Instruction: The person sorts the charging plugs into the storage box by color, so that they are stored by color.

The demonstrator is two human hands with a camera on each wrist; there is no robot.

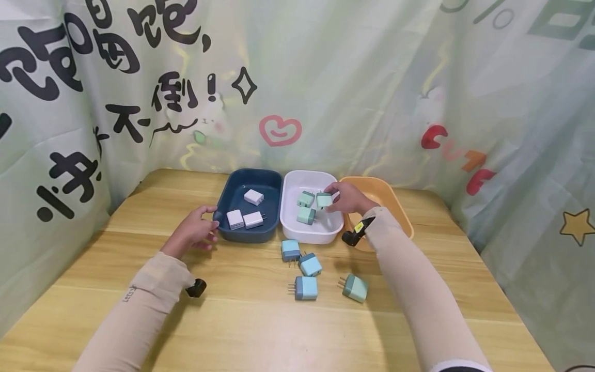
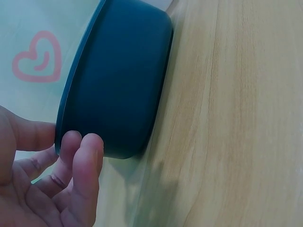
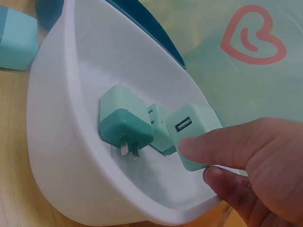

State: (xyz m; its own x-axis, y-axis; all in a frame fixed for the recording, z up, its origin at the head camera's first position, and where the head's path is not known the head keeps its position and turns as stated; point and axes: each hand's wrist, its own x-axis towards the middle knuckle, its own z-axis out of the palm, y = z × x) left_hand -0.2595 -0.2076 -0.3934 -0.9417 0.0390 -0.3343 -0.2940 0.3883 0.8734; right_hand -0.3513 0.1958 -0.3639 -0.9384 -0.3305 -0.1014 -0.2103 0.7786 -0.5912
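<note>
1. Three bins stand in a row on the wooden counter (image 1: 260,320): the navy bin (image 1: 248,238), the white bin (image 1: 309,237) and the orange bin (image 1: 388,196).
2. Ten plugs in all: three white plugs (image 1: 253,197) in the navy bin, two green plugs (image 1: 306,215) lying in the white bin, one held green plug (image 1: 324,200), three blue plugs (image 1: 306,288) on the counter, and one loose green plug (image 1: 356,288) to their right.
3. The right hand (image 1: 349,198) pinches the held green plug between thumb and finger, at the right side of the white bin.
4. The left hand (image 1: 197,230) grips the navy bin's left rim lightly, its digits bent about the edge.
5. The held green plug is pale mint with rounded edges; the right wrist view shows a dark slot in its face. Its lying neighbour has a darker green end and two flat metal prongs.
6. The held green plug's prongs are hard to make out, and whether it touches the bin floor cannot be told.
7. The right hand and sleeve (image 1: 418,279) cover part of the orange bin.
</note>
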